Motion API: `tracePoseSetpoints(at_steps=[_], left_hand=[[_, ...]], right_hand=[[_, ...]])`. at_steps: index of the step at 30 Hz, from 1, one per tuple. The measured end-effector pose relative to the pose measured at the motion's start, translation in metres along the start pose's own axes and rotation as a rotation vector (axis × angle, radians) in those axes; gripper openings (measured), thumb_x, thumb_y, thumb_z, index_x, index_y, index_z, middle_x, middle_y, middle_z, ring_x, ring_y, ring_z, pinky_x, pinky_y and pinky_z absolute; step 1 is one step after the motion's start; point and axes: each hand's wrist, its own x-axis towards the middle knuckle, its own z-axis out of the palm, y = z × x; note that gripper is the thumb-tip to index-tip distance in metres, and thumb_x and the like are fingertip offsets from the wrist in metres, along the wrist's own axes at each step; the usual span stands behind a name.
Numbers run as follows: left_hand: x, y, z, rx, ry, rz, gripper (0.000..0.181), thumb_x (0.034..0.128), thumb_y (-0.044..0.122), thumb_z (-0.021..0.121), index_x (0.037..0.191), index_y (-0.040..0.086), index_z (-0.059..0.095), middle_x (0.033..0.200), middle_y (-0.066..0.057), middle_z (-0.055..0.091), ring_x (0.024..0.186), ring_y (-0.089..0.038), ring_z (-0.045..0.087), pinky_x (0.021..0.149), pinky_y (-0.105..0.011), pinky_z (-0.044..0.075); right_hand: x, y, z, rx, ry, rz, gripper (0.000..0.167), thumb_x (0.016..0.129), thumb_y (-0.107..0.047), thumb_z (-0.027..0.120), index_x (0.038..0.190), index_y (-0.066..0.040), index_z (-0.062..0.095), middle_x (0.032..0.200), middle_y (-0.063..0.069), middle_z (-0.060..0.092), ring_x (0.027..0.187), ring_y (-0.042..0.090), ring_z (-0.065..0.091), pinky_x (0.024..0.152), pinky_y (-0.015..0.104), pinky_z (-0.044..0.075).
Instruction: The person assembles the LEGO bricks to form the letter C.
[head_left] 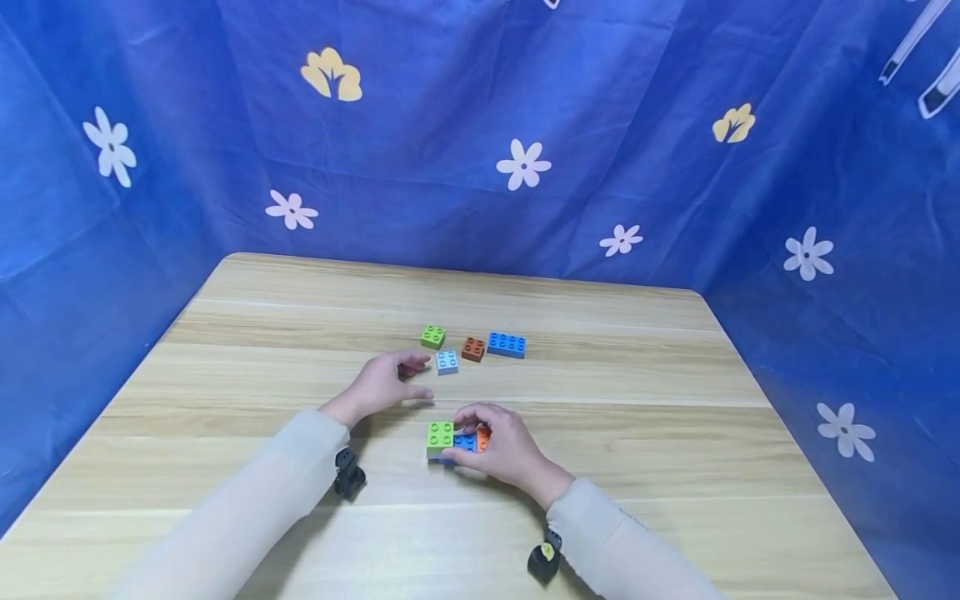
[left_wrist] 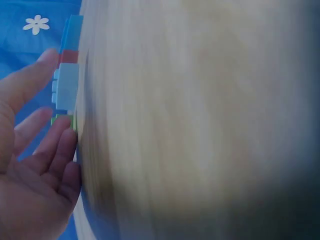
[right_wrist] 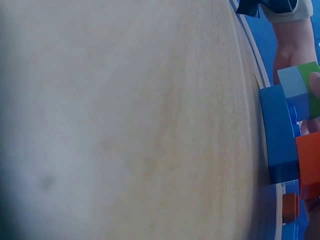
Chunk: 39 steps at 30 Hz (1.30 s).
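My left hand point(head_left: 381, 383) reaches beside a light blue brick point(head_left: 447, 363), fingers and thumb spread apart around a gap. In the left wrist view, the light blue brick point(left_wrist: 67, 86) appears beyond the thumb and fingers, not gripped. My right hand point(head_left: 508, 447) holds a small brick stack between thumb and fingers. A long blue brick point(right_wrist: 278, 134) forms its base. On that base sit a light blue brick point(right_wrist: 294, 90) topped by a green brick point(head_left: 440, 433) at the left end, and an orange brick point(head_left: 483, 439) at the right. The fingers partly cover the stack.
Beyond the left hand lie a loose green brick point(head_left: 432, 336), a brown brick point(head_left: 473, 348) and a long blue brick point(head_left: 507, 344). A wooden table point(head_left: 637, 400) bears everything. Blue flowered cloth point(head_left: 420, 108) surrounds its back and sides.
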Motion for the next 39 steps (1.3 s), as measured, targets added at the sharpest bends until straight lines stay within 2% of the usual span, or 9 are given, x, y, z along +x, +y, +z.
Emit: tracePoseSetpoints(at_steps=[3,8,16,23,31,35,39], left_hand=[[0.006,0.002,0.004,-0.011,0.035,-0.026,0.061,0.0736,0.017,0.082,0.125,-0.004,0.057,0.115,-0.017,0.064,0.103,-0.032,0.059,0.092,-0.044,0.045],[0.015,0.005,0.008,-0.019,0.048,-0.079,0.059,0.0749,0.017,0.081,0.124,-0.004,0.057,0.115,-0.017,0.064,0.102,-0.032,0.058,0.091,-0.044,0.046],[0.028,0.006,0.014,-0.003,0.052,-0.092,0.058,0.0748,0.016,0.081,0.123,-0.006,0.058,0.112,-0.019,0.064,0.101,-0.031,0.058,0.09,-0.042,0.046],[0.034,0.008,0.015,0.014,0.066,-0.118,0.051,0.0746,0.015,0.081,0.118,-0.004,0.062,0.106,-0.016,0.065,0.096,-0.028,0.058,0.086,-0.04,0.048],[0.033,0.002,0.013,0.021,0.071,-0.087,0.044,0.0742,0.013,0.081,0.112,-0.003,0.065,0.094,-0.011,0.065,0.085,-0.023,0.059,0.078,-0.036,0.05],[0.028,0.002,0.005,-0.001,0.054,-0.052,0.042,0.0752,0.012,0.08,0.111,-0.003,0.065,0.092,-0.01,0.066,0.082,-0.022,0.061,0.075,-0.035,0.051],[0.019,0.005,-0.005,-0.011,0.041,-0.004,0.039,0.0751,0.011,0.079,0.11,-0.002,0.066,0.097,-0.011,0.068,0.084,-0.023,0.062,0.077,-0.036,0.052]], right_hand=[[0.0,0.0,0.0,-0.001,0.003,-0.006,0.038,0.072,-0.025,0.084,0.102,-0.012,0.065,0.092,-0.001,0.065,0.083,0.011,0.06,0.075,0.021,0.049],[0.0,0.001,0.001,0.008,0.008,-0.009,0.038,0.072,-0.025,0.084,0.102,-0.012,0.065,0.091,-0.002,0.065,0.083,0.009,0.06,0.075,0.021,0.05],[0.0,0.002,0.002,0.02,0.012,-0.016,0.039,0.072,-0.028,0.084,0.102,-0.012,0.065,0.092,-0.008,0.065,0.082,0.006,0.06,0.075,0.021,0.05],[0.0,0.001,0.001,0.024,0.014,-0.017,0.038,0.073,-0.027,0.084,0.102,-0.011,0.065,0.092,-0.002,0.066,0.082,0.008,0.061,0.074,0.021,0.05],[0.0,0.0,0.0,0.024,0.013,-0.014,0.039,0.072,-0.027,0.084,0.102,-0.012,0.065,0.092,-0.005,0.065,0.082,0.007,0.061,0.074,0.021,0.05],[0.001,0.0,0.0,0.025,0.014,-0.02,0.038,0.072,-0.028,0.084,0.102,-0.012,0.065,0.091,-0.005,0.065,0.082,0.007,0.06,0.074,0.021,0.05],[0.0,0.0,0.0,0.032,0.01,-0.008,0.038,0.073,-0.027,0.084,0.102,-0.012,0.066,0.091,-0.003,0.066,0.082,0.007,0.06,0.075,0.021,0.05]])
